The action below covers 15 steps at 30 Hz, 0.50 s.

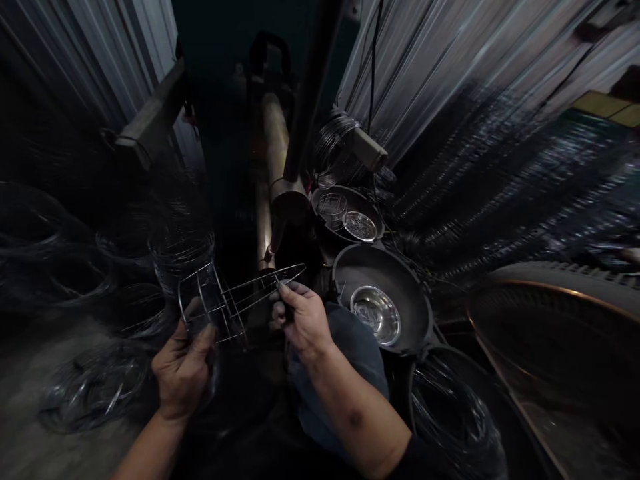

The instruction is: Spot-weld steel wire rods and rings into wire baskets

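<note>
Left hand point(183, 370) grips the wire frame point(235, 300) by its hooped end; right hand point(300, 319) pinches its pointed tip; frame looks shaped, not yet set down.

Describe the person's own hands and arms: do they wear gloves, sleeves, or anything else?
The left hand and the right hand are bare, without gloves; no ring or watch shows in the dim light. The left forearm and the right forearm are bare as well. What seems a dark sleeve begins only near the right elbow.
</note>
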Motion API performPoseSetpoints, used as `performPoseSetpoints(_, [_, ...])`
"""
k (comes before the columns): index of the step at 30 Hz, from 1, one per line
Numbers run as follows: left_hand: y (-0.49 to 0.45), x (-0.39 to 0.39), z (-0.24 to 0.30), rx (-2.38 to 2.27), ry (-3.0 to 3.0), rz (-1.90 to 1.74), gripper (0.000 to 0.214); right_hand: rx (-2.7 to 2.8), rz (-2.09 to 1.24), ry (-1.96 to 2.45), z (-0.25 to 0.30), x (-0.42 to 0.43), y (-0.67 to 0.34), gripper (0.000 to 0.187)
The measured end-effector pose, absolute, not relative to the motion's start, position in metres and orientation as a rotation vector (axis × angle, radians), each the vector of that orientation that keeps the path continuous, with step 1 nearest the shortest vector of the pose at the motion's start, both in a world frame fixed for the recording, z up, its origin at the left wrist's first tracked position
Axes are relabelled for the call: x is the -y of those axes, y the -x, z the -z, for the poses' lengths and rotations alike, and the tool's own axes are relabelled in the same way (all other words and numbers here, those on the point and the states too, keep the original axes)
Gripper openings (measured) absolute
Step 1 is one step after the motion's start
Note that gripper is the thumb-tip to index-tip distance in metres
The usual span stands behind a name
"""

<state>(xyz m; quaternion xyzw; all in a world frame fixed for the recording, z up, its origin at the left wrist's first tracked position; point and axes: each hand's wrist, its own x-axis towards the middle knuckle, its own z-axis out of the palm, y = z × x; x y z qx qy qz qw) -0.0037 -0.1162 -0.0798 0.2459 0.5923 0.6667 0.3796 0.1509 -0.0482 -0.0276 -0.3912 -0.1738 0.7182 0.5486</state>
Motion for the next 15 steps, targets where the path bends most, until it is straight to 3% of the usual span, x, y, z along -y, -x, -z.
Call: performPoseSetpoints(15, [-0.001,0.086,0.067,-1.365,-0.467,-1.745,0.056,0.479,-1.617,0.892,0.021,0.017,-0.145,0.023])
